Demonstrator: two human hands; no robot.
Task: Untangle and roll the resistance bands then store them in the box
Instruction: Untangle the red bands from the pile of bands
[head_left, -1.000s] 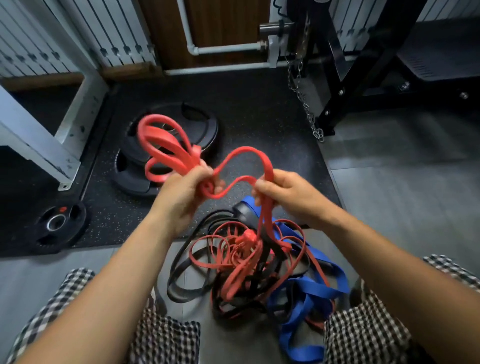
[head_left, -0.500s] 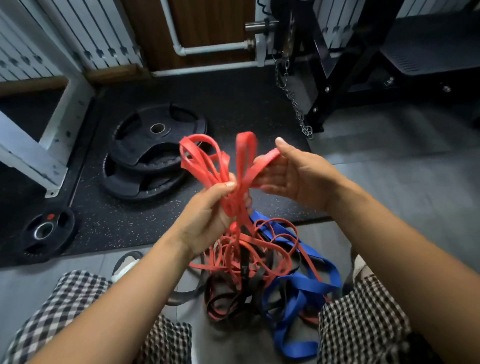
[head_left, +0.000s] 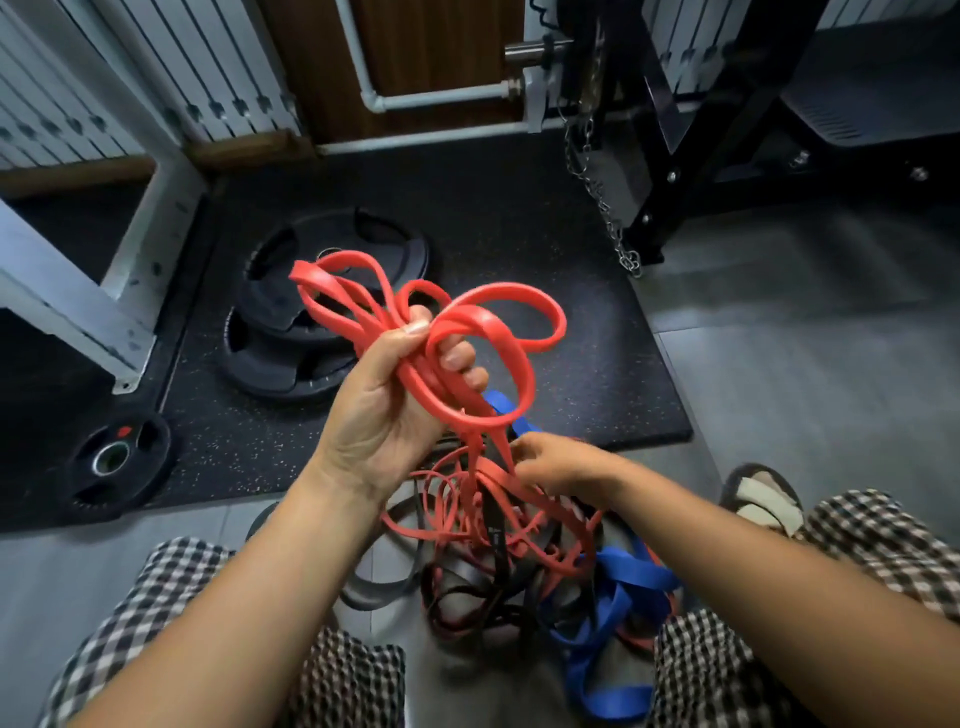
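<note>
Hands, head view. Left hand: raised, fingers curled round several gathered loops of the red band, which fan out above the fist. Right hand: lower, fingertips at the red strands hanging down into the tangle (blurred; whether it grips cannot be told). Tangle: red and black strands with a blue band, heaped on the grey floor between the knees. Weight plates: stacked on the black mat beyond.

light: dim, even indoor — shadows: soft | distortion: wide-angle bowing at edges | blur: slight softness — lower frame
</note>
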